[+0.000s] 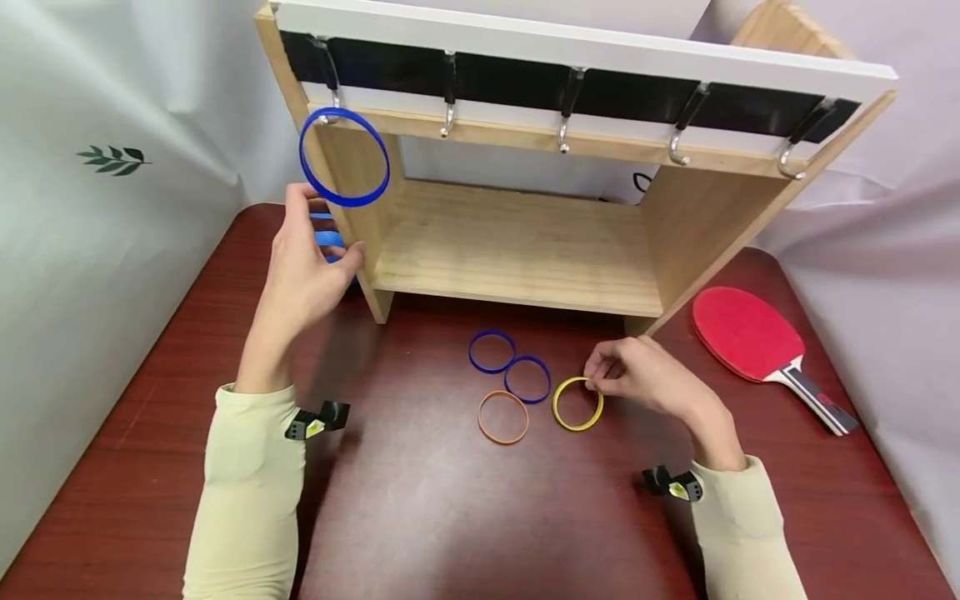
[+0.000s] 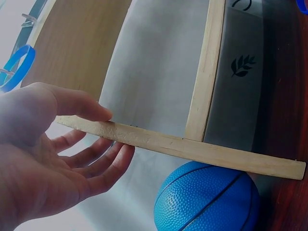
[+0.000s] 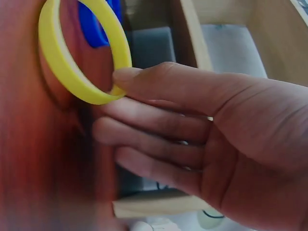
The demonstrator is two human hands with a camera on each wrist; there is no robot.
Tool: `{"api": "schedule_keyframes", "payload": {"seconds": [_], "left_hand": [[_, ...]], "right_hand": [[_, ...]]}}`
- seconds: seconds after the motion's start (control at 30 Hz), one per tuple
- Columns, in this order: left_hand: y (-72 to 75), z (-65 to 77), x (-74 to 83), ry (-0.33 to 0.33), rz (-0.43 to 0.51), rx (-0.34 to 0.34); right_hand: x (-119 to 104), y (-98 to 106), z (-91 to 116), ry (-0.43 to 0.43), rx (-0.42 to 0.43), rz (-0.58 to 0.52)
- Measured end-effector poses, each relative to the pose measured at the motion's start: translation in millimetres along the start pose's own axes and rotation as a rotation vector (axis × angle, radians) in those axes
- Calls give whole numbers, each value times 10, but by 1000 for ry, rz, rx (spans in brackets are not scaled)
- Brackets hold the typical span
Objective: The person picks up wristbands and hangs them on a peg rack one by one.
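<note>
L hand clasps wooden panel btwn thumb & fingers; R hand, angled inward, grip narrow, pinches yellow ring.

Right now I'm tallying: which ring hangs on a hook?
The blue ring on the leftmost hook. Two blue rings and an orange ring lie on the table; the right hand pinches the yellow ring.

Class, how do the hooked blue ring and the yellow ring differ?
The hooked blue ring hangs from the leftmost hook; the yellow ring is pinched by the right hand. The hooked blue ring sits high on the rack; the yellow ring is down by the tabletop. Both are round bands.
</note>
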State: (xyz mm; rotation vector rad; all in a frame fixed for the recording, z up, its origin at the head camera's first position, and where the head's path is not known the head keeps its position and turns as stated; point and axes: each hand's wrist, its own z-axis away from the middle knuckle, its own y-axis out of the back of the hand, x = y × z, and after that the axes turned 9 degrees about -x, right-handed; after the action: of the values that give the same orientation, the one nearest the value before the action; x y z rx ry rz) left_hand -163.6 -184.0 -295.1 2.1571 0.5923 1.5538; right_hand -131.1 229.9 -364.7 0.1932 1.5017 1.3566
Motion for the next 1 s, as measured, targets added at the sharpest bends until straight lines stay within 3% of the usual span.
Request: {"api": "schedule_keyframes", "payload": {"seconds": [0.2,0.3,0.83,1.0], "left_hand": [[17,-5,8,5,-8,13],[19,7,5,10,-10,8],[7,11,8,1,-8,-4],[3,11,-1,-12,-2,-6]], "right_hand": [[-52,133,70,69,211,90],[-62,143,78,77,273,151],[-91,90,88,-45,200,199],[-124,96,116,7,270,208]]}}
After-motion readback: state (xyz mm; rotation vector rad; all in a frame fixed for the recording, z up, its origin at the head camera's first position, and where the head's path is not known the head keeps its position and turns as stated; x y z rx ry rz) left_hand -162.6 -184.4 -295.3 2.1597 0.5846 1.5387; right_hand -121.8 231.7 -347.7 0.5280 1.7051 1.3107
